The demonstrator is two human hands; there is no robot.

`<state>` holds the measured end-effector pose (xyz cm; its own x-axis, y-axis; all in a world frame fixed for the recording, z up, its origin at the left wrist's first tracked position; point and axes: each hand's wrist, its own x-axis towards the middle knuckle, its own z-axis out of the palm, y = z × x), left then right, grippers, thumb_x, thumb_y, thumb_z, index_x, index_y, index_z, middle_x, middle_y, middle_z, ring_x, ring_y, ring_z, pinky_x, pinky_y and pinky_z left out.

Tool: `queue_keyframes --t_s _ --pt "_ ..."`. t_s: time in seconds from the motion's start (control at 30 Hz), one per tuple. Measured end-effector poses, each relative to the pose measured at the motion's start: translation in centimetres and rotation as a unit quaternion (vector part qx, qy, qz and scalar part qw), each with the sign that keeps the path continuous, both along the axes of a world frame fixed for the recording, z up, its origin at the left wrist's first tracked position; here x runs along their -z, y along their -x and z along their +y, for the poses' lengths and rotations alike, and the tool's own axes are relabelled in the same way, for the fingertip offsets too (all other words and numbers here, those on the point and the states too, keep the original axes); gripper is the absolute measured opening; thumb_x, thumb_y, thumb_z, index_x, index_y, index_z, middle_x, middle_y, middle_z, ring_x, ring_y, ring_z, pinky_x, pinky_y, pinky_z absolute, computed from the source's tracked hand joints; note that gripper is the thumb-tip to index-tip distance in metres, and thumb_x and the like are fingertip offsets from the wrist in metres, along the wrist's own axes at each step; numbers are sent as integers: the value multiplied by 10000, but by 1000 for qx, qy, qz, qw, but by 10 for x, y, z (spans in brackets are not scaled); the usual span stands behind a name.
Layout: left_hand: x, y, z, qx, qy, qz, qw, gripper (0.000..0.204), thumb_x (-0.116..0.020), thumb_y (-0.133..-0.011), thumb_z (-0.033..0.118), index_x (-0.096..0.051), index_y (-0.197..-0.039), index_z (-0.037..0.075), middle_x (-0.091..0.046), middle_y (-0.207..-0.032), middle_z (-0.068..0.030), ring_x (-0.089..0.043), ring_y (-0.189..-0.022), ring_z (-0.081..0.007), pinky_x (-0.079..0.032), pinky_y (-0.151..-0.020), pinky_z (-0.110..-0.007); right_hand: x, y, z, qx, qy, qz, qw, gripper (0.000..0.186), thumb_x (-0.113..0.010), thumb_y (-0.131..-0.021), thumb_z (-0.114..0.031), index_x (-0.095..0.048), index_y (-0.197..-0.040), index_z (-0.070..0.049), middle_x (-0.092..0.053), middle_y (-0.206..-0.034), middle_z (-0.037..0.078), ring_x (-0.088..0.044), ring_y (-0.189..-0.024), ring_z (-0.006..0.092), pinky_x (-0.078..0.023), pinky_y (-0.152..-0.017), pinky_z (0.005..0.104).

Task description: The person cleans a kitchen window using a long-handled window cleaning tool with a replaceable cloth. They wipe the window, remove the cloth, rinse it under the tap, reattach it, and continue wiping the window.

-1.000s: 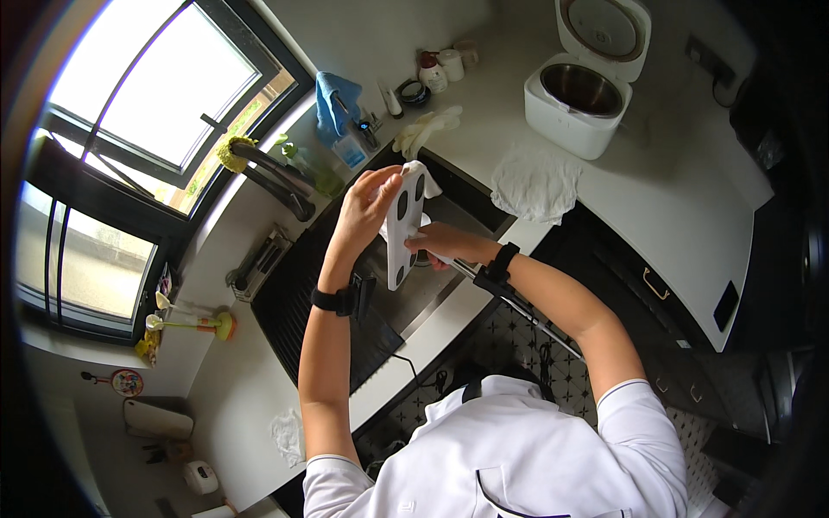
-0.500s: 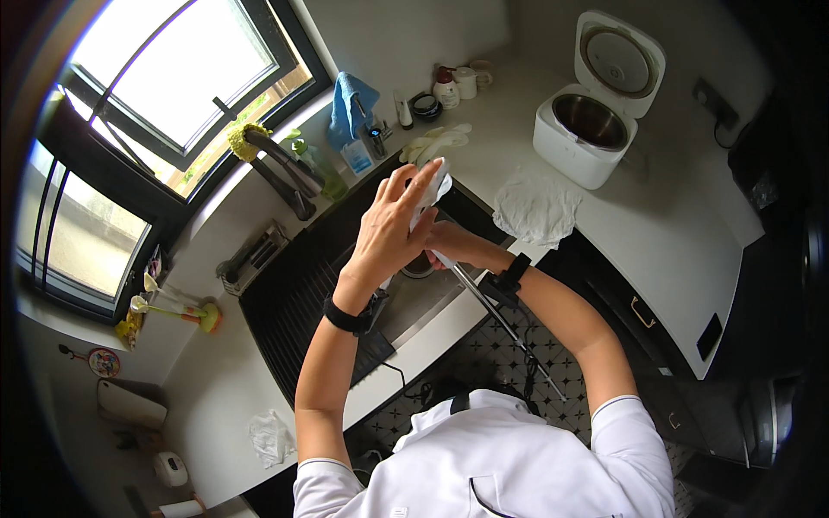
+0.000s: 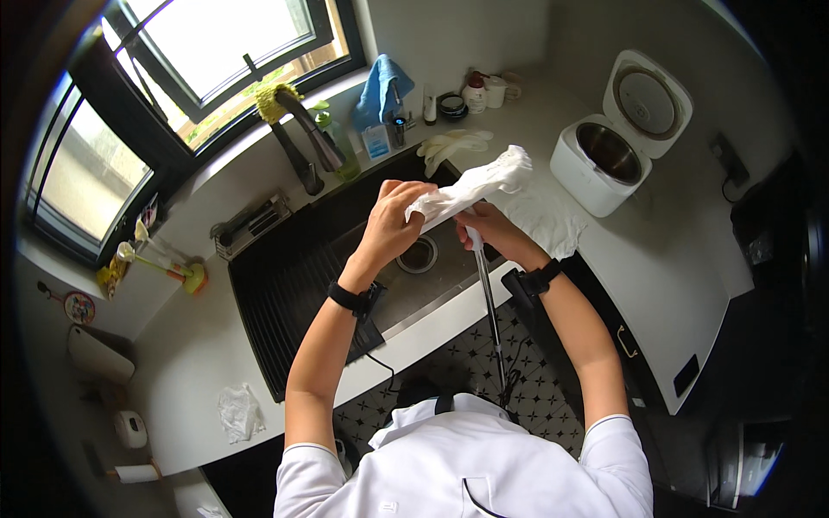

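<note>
A crumpled white cloth (image 3: 484,183) lies along a white T-shaped head on top of a thin metal pole (image 3: 490,302), above the sink. My left hand (image 3: 393,223) pinches the cloth at its left end. My right hand (image 3: 494,231) is closed round the pole's top, just under the head, partly hidden by the cloth. The pole slants down past the counter edge to the patterned floor. Black straps with small boxes circle both my wrists.
Below my hands is the sink (image 3: 393,298) with a black ribbed rack (image 3: 289,302). A tap (image 3: 298,151) stands behind it. An open white rice cooker (image 3: 596,173), a second white cloth (image 3: 548,220), and pale gloves (image 3: 449,148) lie to the right. Another crumpled cloth (image 3: 239,413) rests at left.
The pole has swung more upright and its head has tilted to the right. The white cloth now shows spread along it. My left hand has lowered to the cloth's left end.
</note>
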<state>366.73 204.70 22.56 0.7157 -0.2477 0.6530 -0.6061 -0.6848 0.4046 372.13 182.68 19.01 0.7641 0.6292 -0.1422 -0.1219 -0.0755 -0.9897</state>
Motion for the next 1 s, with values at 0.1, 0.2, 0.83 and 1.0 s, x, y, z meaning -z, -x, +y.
queue_keyframes --t_s 0.1,0.2,0.83,1.0 --pt "19 0 12 7 67 134 989 282 -629 -827 5 -697 -1097 49 -707 -1030 -110 -622 -913 -274 -519 -822 -362 1 -1 0 -1 -5 -5 1000 257 -553 -1017 -312 -618 -971 -68 -598 -728 6 -562 -609 92 -457 -557 242" --pt "32 3 20 -21 80 104 991 184 -677 -835 41 -697 -1018 38 -708 -923 -105 -636 -871 -264 -523 -798 -348 3 -3 1 8 5 -6 1000 256 -562 -1013 -309 -621 -960 -65 -594 -726 8 -559 -611 97 -459 -561 246" --pt "64 38 67 -108 48 -100 988 234 -667 -648 -42 -596 -836 77 -635 -906 -52 -594 -902 -257 -482 -793 -361 0 -13 -1 -9 -103 53 993 167 -535 -1020 -215 -605 -1017 -64 -577 -753 25 -533 -644 132 -449 -618 289" --pt "65 43 69 -89 8 -76 993 244 -699 -660 27 -635 -892 67 -628 -955 -72 -582 -936 -273 -480 -827 -384 6 -10 4 10 -73 21 997 170 -545 -1010 -207 -614 -963 -59 -585 -754 25 -547 -650 124 -455 -625 283"
